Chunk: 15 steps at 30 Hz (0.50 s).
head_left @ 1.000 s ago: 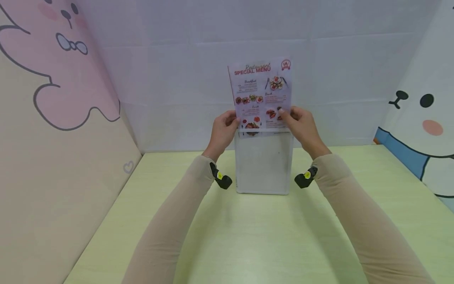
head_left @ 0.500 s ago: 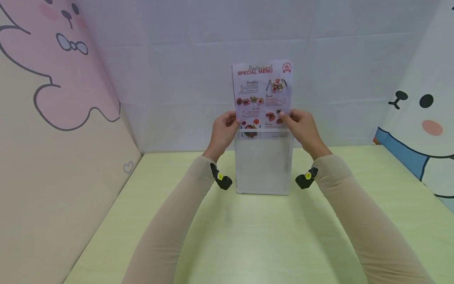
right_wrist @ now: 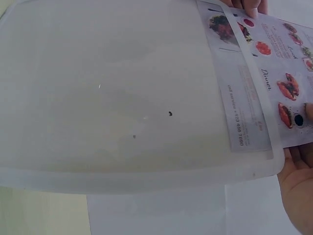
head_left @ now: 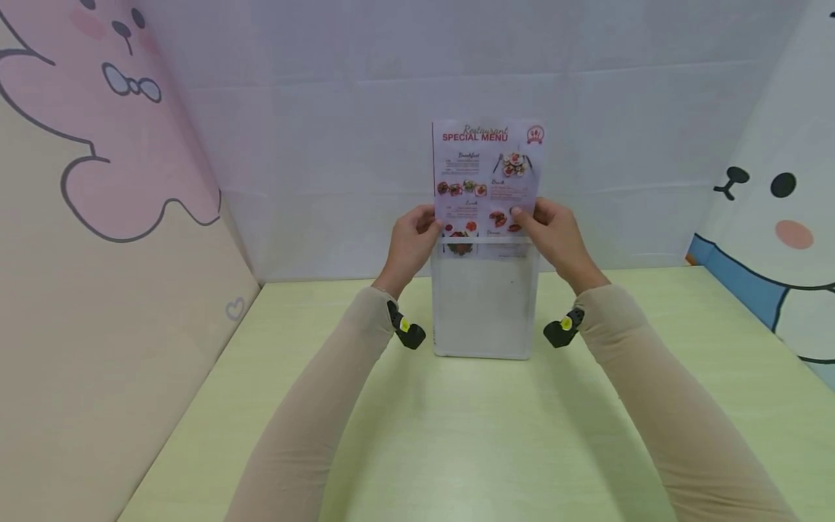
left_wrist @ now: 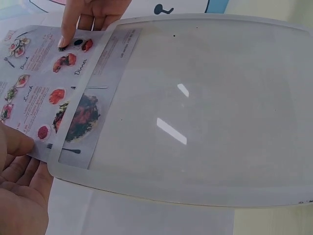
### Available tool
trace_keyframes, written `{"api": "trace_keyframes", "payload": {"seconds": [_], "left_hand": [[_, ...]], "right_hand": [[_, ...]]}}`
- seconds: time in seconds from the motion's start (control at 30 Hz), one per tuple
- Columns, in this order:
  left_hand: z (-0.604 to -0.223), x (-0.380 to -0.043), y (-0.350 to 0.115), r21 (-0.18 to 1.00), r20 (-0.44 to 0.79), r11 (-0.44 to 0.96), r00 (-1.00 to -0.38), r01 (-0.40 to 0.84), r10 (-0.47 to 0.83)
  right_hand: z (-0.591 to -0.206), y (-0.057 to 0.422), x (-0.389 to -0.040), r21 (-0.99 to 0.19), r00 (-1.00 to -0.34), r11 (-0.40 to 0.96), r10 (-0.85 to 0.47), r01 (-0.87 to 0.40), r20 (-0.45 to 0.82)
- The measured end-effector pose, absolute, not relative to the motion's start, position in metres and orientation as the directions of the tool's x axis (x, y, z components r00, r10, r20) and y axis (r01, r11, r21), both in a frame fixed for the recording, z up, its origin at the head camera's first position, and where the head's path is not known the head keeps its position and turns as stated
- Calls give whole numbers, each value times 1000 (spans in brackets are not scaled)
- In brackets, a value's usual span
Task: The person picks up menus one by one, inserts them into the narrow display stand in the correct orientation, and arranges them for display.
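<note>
A printed restaurant menu stands upright at the centre of the head view. Its bottom strip is inside a clear sign holder with a whitish rim, seen through the front panel. My left hand pinches the menu's left edge just above the holder's top rim, thumb in front. My right hand pinches the right edge at about the same height, thumb pressed on the printed side. In the right wrist view the menu's lower edge lies behind the holder's rim. The fingers behind the sheet are partly hidden.
The holder stands upright on a pale yellow-green table, near its back edge. Behind it hangs a white sheet. Cartoon-printed panels flank the table on both sides.
The menu has straightened from a slight tilt, shifted a little right and slid slightly deeper into the holder. Both hands keep nearly the same place and grip.
</note>
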<state>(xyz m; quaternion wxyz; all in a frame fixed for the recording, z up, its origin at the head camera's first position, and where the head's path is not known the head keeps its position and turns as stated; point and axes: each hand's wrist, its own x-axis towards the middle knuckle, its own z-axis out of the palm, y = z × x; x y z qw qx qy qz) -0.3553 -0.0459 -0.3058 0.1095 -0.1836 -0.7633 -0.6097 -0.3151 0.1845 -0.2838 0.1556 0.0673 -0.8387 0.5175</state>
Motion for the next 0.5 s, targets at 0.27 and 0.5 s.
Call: {"api": "trace_keyframes", "payload": {"seconds": [0.27,0.5], "left_hand": [[-304,-353,-47,891,384,205,-913,406,139],[-305,-353,-48,889,381,213,-913,405,145]], "right_hand": [[-282,184,-317,-831,-937,478,46,-284,346],[-283,183,-319,-832,-936,472,37,-292,350]]}}
